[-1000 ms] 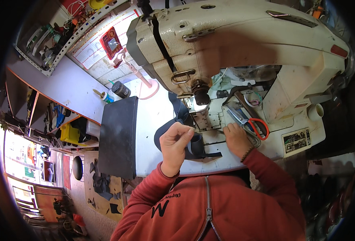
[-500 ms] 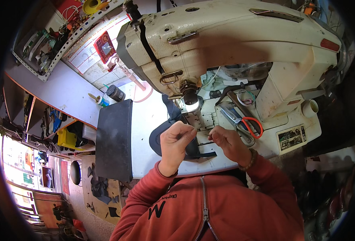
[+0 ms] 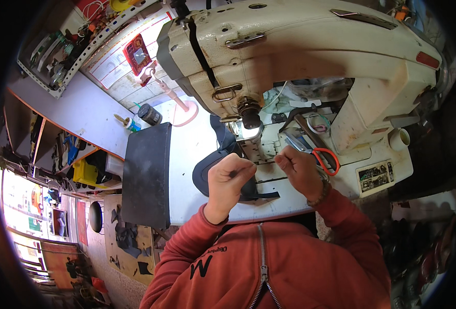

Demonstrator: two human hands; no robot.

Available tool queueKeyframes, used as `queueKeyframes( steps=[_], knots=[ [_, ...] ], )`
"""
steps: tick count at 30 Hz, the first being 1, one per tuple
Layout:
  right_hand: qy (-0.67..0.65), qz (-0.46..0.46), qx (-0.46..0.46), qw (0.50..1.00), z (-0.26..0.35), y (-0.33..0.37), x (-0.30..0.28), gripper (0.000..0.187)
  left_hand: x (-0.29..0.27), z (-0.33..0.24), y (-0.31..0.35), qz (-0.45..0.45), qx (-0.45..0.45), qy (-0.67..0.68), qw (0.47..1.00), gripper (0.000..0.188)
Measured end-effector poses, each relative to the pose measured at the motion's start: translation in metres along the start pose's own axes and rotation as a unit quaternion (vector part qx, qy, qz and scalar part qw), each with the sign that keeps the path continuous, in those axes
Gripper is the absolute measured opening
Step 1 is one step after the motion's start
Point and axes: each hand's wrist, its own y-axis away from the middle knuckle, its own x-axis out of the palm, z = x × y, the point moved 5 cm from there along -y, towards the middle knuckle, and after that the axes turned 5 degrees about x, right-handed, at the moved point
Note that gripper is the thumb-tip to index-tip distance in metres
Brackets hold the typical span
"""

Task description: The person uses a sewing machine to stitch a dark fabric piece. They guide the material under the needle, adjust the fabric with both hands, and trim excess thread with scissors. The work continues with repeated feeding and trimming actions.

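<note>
Both hands are raised over the near edge of the sewing machine's bed, a short gap apart. My left hand [image 3: 227, 183] is closed in a pinch, thumb against forefinger. My right hand [image 3: 299, 172] is closed too, its fingers curled in. Whatever they grip is too fine to make out. Under and behind the left hand lies a dark fabric piece [image 3: 202, 172] with a rounded edge, and a black strap [image 3: 267, 195] sticks out near the table edge. The cream sewing machine [image 3: 290, 56] stands over them, its lamp lighting the needle area. Orange-handled scissors [image 3: 327, 160] lie just beyond the right hand.
A black board [image 3: 146, 177] lies across the table's left part. Behind it stand a dark jar [image 3: 149, 114], a small glue pot [image 3: 131, 124] and a pink lamp stand [image 3: 187, 113]. A tape roll [image 3: 318, 123] sits behind the scissors. A parts tray [image 3: 375, 177] is at the right.
My hands have drawn farther apart, the right one moving right and the left staying nearly in place. The view has shifted slightly.
</note>
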Motion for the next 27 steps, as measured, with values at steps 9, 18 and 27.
queueKeyframes(
  steps=[9,18,27],
  knots=[
    [0.269,-0.033,-0.093,0.958,-0.049,0.005,0.021,0.036,0.002,0.018,0.002,-0.014,-0.14,0.277,0.95,0.002],
    [0.184,-0.106,-0.37,0.904,0.061,-0.03,0.029,0.046,0.008,0.016,0.004,-0.004,-0.167,0.409,0.897,0.002],
    [0.14,-0.087,-0.401,0.901,0.064,-0.037,0.04,0.03,0.003,0.025,0.012,0.038,-0.248,0.466,0.848,0.003]
  ],
)
